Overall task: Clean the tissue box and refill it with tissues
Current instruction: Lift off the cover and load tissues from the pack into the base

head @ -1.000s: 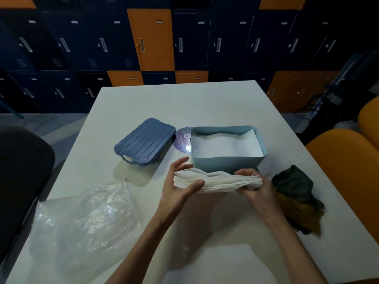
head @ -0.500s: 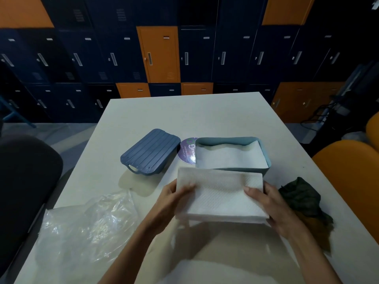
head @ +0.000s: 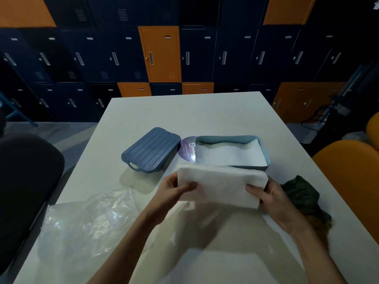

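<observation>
We find the tissue stack (head: 221, 185) held over the table (head: 184, 115), just in front of the open tissue box (head: 266, 158), which holds tissues. The left hand (head: 174, 193) clamps its left end and the right hand (head: 270, 199) its right end. Thumbs lie on top, fingers curled beneath. The lid (head: 150, 150) lies left of the box.

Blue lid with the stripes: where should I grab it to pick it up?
Probably by its two long edges, coming down from above: the lid lies flat on the table, ribbed side up, with nothing on top of it. The small loop at its near end would also take your fingers, hooked in from your side.
</observation>
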Demonstrator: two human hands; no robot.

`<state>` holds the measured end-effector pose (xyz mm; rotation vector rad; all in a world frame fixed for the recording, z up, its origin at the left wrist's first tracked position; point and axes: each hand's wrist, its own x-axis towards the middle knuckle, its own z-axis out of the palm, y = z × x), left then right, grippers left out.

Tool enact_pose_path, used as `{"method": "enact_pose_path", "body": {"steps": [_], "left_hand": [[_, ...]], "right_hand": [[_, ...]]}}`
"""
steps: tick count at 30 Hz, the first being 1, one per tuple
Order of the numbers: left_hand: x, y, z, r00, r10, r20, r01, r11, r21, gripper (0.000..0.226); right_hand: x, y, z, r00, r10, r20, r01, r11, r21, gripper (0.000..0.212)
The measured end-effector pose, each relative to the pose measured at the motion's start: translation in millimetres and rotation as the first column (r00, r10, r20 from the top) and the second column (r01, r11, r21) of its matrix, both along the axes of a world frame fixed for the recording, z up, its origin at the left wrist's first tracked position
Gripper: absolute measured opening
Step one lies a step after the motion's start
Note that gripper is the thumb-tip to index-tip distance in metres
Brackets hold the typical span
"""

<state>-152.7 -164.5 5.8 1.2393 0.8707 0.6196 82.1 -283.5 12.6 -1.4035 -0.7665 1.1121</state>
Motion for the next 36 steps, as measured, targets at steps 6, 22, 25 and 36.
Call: {"method": "enact_pose_path", "body": {"steps": [6, 22, 25, 36], "left_hand": [[4, -2, -16, 0.996, 0.089, -0.027, -0.080, 0.967, 0.241, 0.042], [3, -3, -30, 0.974, 0.193, -0.121, -0.141, 0.928, 0.344, 0.050], [6, -3, -27, 0.978, 0.178, -0.112, -0.126, 0.922, 0.366, 0.038], [-1, -3, -3, 0.987, 0.142, -0.073, -0.108, 0.930, 0.353, 0.041]], "right_hand": [[-2, 2, -18, 0.987, -0.044, 0.154, 0.034, 0.997, 0.069, 0.037], [-10, 12, -35, 0.943, -0.117, 0.312, 0.093, 0.992, 0.089, 0.039], [-8, 14, -36, 0.943, -0.132, 0.306, 0.108, 0.990, 0.092, 0.041], [-4, 1, -8, 0.947, -0.161, 0.278, 0.140, 0.986, 0.096, 0.032]]}}
